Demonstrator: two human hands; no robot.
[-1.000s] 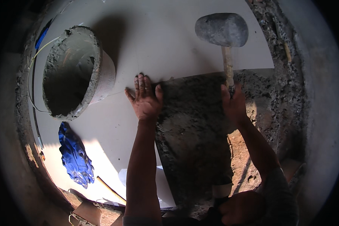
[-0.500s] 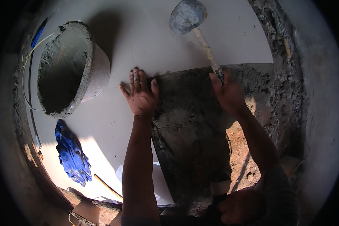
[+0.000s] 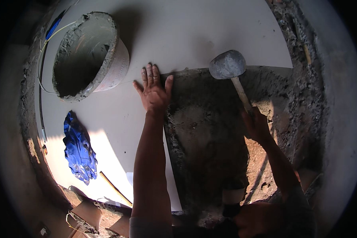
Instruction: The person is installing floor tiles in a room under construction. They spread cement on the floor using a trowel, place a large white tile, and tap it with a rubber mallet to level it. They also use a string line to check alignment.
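Observation:
My left hand (image 3: 154, 95) lies flat with fingers spread on the pale floor tiles (image 3: 119, 115), beside the inner corner where they meet dark wet mortar (image 3: 206, 119). In my right hand (image 3: 258, 125) is a rubber mallet (image 3: 228, 64), gripped by its light wooden handle. The grey, dusty mallet head is over the tile edge and the mortar; whether it touches either, I cannot tell. Left of my left hand stands a mortar-caked bucket (image 3: 121, 67), tilted in the view, with grey mortar inside.
A crumpled blue cloth (image 3: 79, 148) and a thin yellowish stick (image 3: 115, 188) lie on the tiles at the lower left. Sunlit sandy ground (image 3: 258, 166) shows beneath my right forearm. Rough mortar edges the floor along the right wall (image 3: 341, 99). Broken tile pieces (image 3: 87, 214) lie at the lower left.
The mallet has come down and toward me, from over the far tile to the mortar's edge, and my right hand has moved nearer. My left hand stays flat on the tiles.

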